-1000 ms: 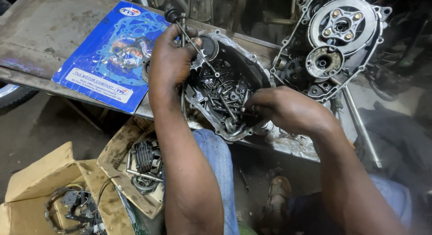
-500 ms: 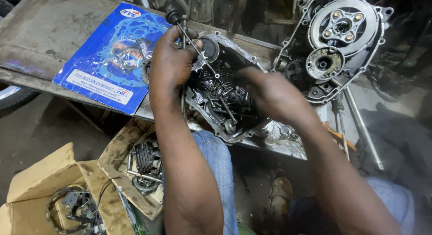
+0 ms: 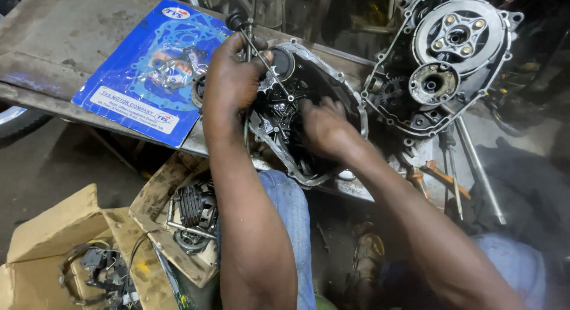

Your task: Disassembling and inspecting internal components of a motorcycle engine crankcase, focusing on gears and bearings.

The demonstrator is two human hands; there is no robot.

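An open engine case half (image 3: 350,102) with oily gears inside rests on the metal bench edge above my knees. My left hand (image 3: 231,78) grips its upper left rim, with a thin black-capped rod (image 3: 261,48) crossing my fingers. My right hand (image 3: 320,127) reaches into the case's middle, its fingertips buried among the gears; whether they pinch a part is hidden.
A second engine case with a round clutch (image 3: 457,37) lies to the right. A blue gasket packet (image 3: 148,72) lies on the bench (image 3: 59,37) at left. Long bolts and tools (image 3: 469,167) lie by the bench edge. Cardboard boxes (image 3: 71,239) with a finned cylinder (image 3: 196,209) stand below.
My right hand has moved left from the case's right rim into its middle. My left hand has stayed on the upper left rim.
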